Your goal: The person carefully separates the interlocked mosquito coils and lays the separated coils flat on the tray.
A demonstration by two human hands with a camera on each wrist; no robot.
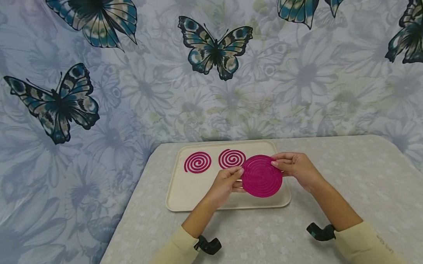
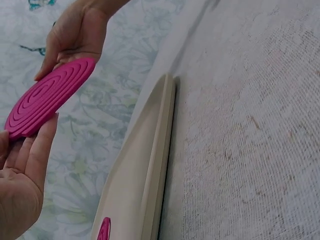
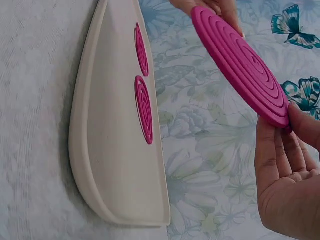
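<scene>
Both hands hold up a magenta mosquito coil (image 1: 262,176), a tightly wound flat disc, above the right part of a cream tray (image 1: 196,198). At its left edge my left hand (image 1: 226,184) pinches it between thumb and fingers. My right hand (image 1: 296,168) pinches the upper right edge. In the right wrist view the grooves of the held coil (image 3: 245,67) show clearly, with the right fingers beneath its rim. Two loose, open-spiral coils lie in the tray: a left coil (image 1: 197,162) and a right coil (image 1: 231,158), the latter partly hidden by the held one.
The tray rests on a table (image 1: 356,173) with a pale patterned cloth. Behind it hangs a butterfly-and-flower backdrop (image 1: 217,108). A black wrist device (image 1: 208,245) sits at the left sleeve, another black device (image 1: 321,232) at the right sleeve.
</scene>
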